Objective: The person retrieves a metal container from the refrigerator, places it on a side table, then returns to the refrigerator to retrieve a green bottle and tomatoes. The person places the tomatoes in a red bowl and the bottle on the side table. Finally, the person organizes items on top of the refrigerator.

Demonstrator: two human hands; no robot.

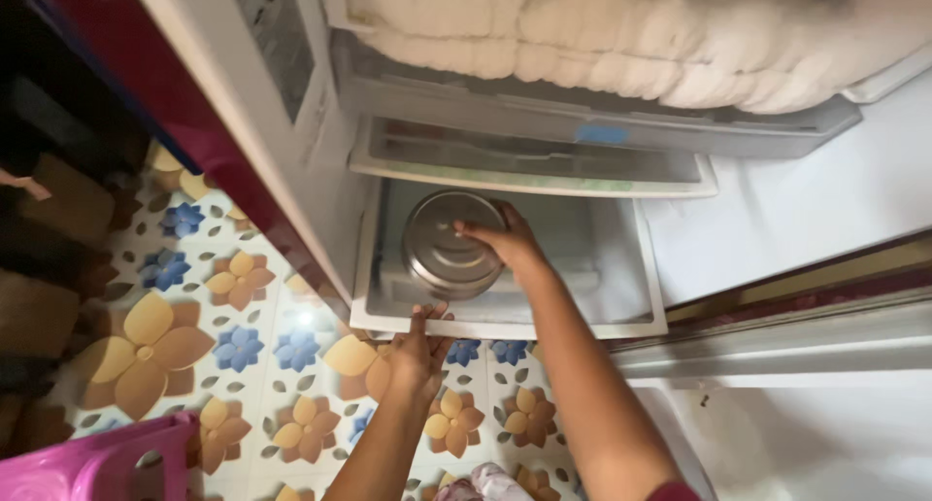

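A round steel container with a lid (447, 244) sits inside the clear bottom drawer (621, 312) of an open fridge. My right hand (505, 241) reaches into the drawer and grips the container's right side. My left hand (419, 348) holds the drawer's front edge from below, fingers curled over the rim.
Above the drawer lies a glass shelf (534, 161), and over it a freezer box thick with frost (631, 35). The white fridge door (815, 200) stands open at the right. The floor has flower-patterned tiles (194, 326). A pink plastic basket (97, 462) stands at the bottom left.
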